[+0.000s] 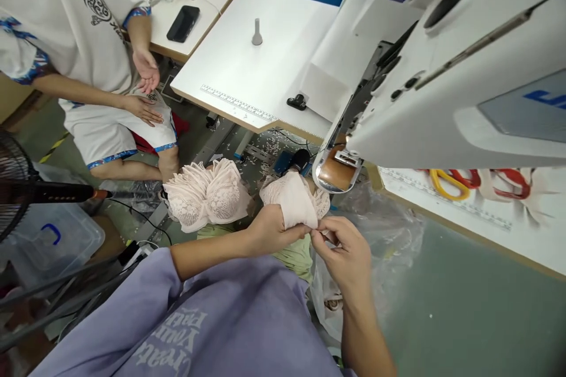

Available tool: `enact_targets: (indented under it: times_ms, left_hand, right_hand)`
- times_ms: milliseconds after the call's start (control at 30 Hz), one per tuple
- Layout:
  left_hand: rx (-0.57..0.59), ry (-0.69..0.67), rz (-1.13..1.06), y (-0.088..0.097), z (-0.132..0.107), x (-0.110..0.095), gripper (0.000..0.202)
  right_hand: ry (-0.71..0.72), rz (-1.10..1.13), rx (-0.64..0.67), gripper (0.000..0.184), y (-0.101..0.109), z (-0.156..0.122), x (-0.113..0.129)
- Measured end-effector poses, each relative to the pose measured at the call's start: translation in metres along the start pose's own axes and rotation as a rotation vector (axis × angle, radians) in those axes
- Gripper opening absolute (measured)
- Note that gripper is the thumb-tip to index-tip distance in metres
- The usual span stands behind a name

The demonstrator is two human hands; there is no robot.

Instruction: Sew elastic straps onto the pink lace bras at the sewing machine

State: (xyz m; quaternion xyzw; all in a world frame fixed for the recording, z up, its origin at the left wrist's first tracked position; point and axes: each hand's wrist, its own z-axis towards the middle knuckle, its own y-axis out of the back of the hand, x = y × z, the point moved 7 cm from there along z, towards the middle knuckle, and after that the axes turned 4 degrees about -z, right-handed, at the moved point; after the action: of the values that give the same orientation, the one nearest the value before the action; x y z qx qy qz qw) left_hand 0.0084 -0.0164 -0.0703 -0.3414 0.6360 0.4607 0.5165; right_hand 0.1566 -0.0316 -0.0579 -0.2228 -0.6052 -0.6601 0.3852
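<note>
Above my lap I hold a pale pink lace bra (299, 203) with both hands. My left hand (270, 230) is closed around its near left side, thumb along the lower edge. At that edge's right end my right hand (342, 244) pinches the fabric between thumb and fingers. Part of the bra is hidden behind my left hand. On my left thigh rests a stack of matching lace bras (207, 195), cups facing up, apart from my hands.
A sewing machine (442, 82) overhangs at right. Scissors (448, 184) lie on the right table. A white tabletop (265, 65) with a printed ruler lies ahead. Another person (97, 53) sits at left near a fan (17, 182). A clear plastic bag (380, 235) hangs at right.
</note>
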Motion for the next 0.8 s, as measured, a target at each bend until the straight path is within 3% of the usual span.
enact_targets:
  times_ms: [133,233,433,567,800]
  left_hand:
    - [0.058,0.123,-0.129,-0.006,-0.002,0.008,0.025]
    - [0.118,0.168,-0.206,-0.011,-0.003,0.009,0.023]
    - [0.156,0.163,-0.136,-0.007,0.004,0.007,0.027]
    - [0.067,0.17,-0.044,0.004,0.01,0.007,0.031]
    - [0.066,0.263,-0.122,0.002,0.014,0.009,0.03]
  right_hand:
    - [-0.064,0.035,0.12,0.011,-0.005,-0.001,-0.005]
    - [-0.034,0.084,0.181,0.009,-0.006,-0.001,-0.006]
    - [-0.063,-0.014,0.068,0.011,0.001,-0.001,-0.005]
    - [-0.125,0.012,0.043,0.006,-0.001,0.003,-0.004]
    - [-0.199,0.043,0.032,0.006,0.002,0.007,-0.007]
